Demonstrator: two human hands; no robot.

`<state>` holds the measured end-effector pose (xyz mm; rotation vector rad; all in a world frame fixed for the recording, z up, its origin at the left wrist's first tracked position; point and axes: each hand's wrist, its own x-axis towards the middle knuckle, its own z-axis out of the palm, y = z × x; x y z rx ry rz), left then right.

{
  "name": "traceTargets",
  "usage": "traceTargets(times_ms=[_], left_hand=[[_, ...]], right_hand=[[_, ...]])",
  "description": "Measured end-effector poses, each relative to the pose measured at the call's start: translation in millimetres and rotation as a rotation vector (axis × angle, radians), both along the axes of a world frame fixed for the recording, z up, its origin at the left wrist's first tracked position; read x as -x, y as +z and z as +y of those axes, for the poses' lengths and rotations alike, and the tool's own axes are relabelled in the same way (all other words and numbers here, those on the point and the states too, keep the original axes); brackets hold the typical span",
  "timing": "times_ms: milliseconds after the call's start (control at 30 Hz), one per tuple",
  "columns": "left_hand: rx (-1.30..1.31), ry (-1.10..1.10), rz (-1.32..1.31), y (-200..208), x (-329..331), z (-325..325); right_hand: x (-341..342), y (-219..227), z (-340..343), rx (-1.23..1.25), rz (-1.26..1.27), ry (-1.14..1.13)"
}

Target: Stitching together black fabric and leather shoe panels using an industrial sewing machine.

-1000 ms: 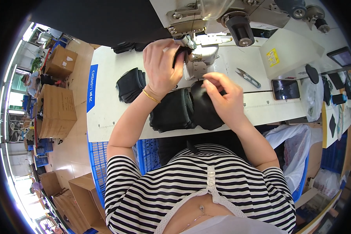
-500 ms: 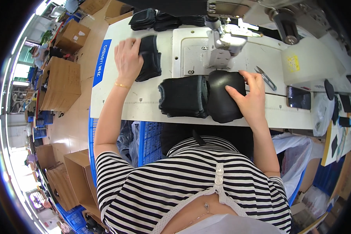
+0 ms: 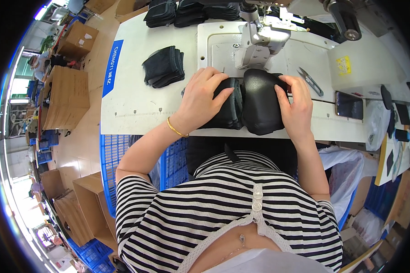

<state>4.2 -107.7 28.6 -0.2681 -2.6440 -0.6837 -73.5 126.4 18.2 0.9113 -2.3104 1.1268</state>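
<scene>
Side by side at the table's front lie a stack of dark fabric pieces (image 3: 223, 117) with greyish edges and a stack of smooth black, leather-like pieces (image 3: 261, 102) with rounded ends. My left hand (image 3: 202, 98) lies over the fabric stack, its fingers bent at the far side and its thumb across the top. At the right side of the smooth stack, my right hand (image 3: 297, 103) grips its edge between thumb and fingers. A smaller, slightly fanned pile of dark fabric pieces (image 3: 164, 67) rests untouched further left.
A sewing machine head (image 3: 262, 45) stands just behind the two stacks. Thread snips (image 3: 310, 82) and a phone (image 3: 349, 105) lie on the right. More dark stacks (image 3: 190, 12) line the table's far edge. A blue crate (image 3: 174, 164) stands below the front edge.
My left hand has let go of the left pile and moved right and nearer, onto the fabric stack. The left pile now lies fanned out. My right hand stays at the smooth stack.
</scene>
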Motion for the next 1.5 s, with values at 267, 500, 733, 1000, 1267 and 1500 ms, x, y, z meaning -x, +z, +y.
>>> traceTargets(times_ms=[267, 500, 733, 1000, 1267, 1500], left_hand=[[-0.223, -0.053, 0.182, 8.8, -4.5, -4.4], [-0.517, -0.241, 0.025, 96.4, -3.7, 26.4], [-0.713, -0.207, -0.118, 84.8, 11.2, 34.2], [-0.845, -0.175, -0.089, 78.5, 15.4, 43.8], [-0.881, -0.165, -0.142, 83.6, 18.0, 47.7], [-0.865, -0.176, -0.217, 81.4, 18.5, 43.0]], right_hand=[[-3.5, 2.7, 7.5, 0.263, -0.209, -0.074], [-28.4, 68.5, -13.1, 0.379, -0.329, 0.28], [-35.0, 59.4, -15.5, 0.619, -0.64, 0.376], [-39.6, 57.5, -14.2, 0.586, -0.554, 0.275], [-37.9, 53.2, -15.9, 0.638, -0.552, 0.275], [-38.3, 53.9, -16.8, 0.607, -0.563, 0.26]])
